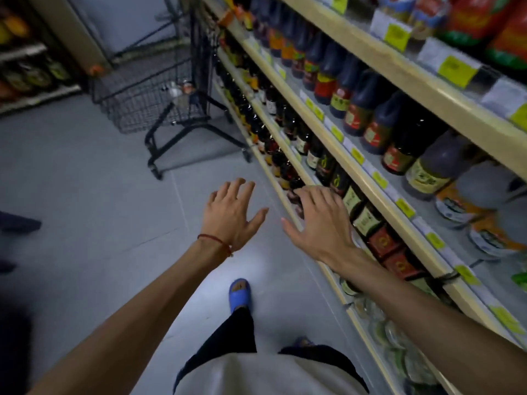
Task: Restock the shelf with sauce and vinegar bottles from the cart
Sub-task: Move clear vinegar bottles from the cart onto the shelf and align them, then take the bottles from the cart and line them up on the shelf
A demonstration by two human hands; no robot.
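Both arms reached forward over the aisle. My left hand (231, 212) was flat, palm down, fingers fanned and straight, holding nothing, above the floor (85, 195) of smooth grey tiles with thin seams. A thin red cord bracelet (215, 240) circled that wrist.

My right hand (319, 220) was also spread and empty, thumb pointing toward the left hand, the two hands near each other but apart. Its fingertips lay over the front edge of a low tier, at the dark bottle tops there; contact could not be judged.

The shelf (370, 192) ran along my right: long cream rails, matte, carrying small yellow price tags (405, 208). The tiers held rows of dark glossy bottles (370, 109) with red, orange and olive labels, and squarish red cartons (382, 240) just beside my right forearm. Labels were too blurred to read.

The cart (128, 92) stood well ahead against the shelf end: black wire mesh basket on a black tubular frame with small wheels. A few capped bottles in the cart (182, 89) showed in its far corner, indistinct.

One rounded blue slipper (240, 293) was on the tile below my arms.
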